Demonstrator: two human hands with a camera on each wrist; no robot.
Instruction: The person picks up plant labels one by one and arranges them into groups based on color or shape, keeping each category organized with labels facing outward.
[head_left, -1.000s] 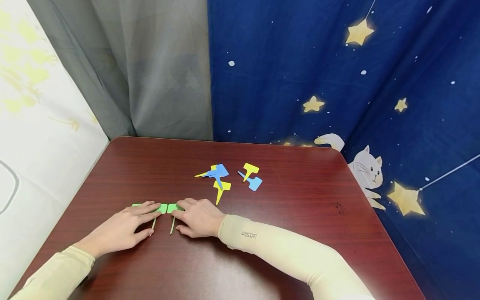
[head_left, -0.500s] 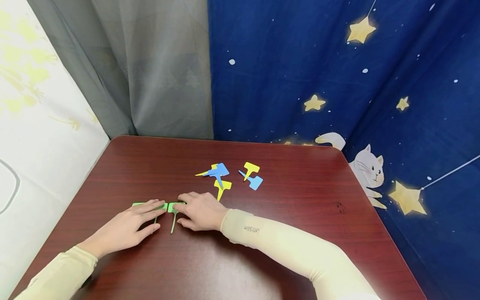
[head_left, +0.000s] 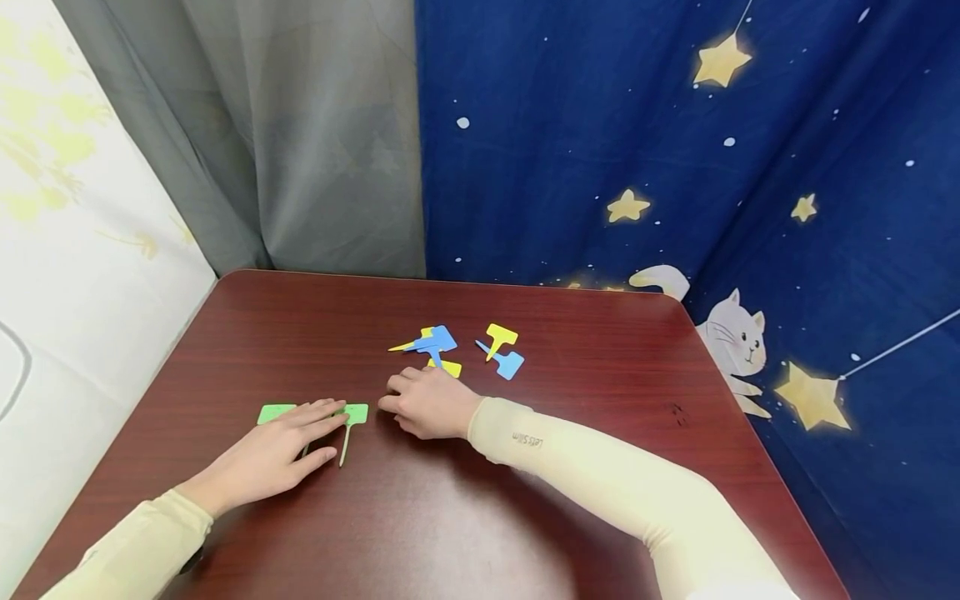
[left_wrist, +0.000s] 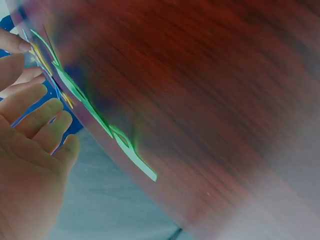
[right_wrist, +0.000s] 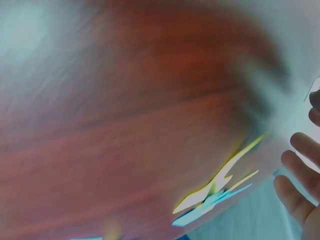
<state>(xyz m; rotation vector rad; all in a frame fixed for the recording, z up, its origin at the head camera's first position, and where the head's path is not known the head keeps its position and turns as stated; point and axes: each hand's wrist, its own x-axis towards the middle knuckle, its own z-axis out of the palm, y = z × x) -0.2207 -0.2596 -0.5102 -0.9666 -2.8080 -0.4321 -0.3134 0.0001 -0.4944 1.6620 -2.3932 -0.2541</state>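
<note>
Green T-shaped plant labels lie in a row on the table. The left one and the right one show on either side of my left hand, which covers the stretch between them. Its fingers are outstretched, fingertips at the right label's head. In the left wrist view the green labels run beside the spread fingers. My right hand is low over the table, fingers loosely bent, overlapping the stem of a yellow plant label. In the right wrist view nothing shows between its separated fingers.
Behind the right hand, blue plant labels overlap yellow ones. Farther right lie another yellow label and a light blue one. A grey curtain and a blue starry curtain hang behind the table.
My right hand has left the right green label and moved right and away toward the yellow label. My left hand has slid slightly right, uncovering the left green label and reaching the right one.
</note>
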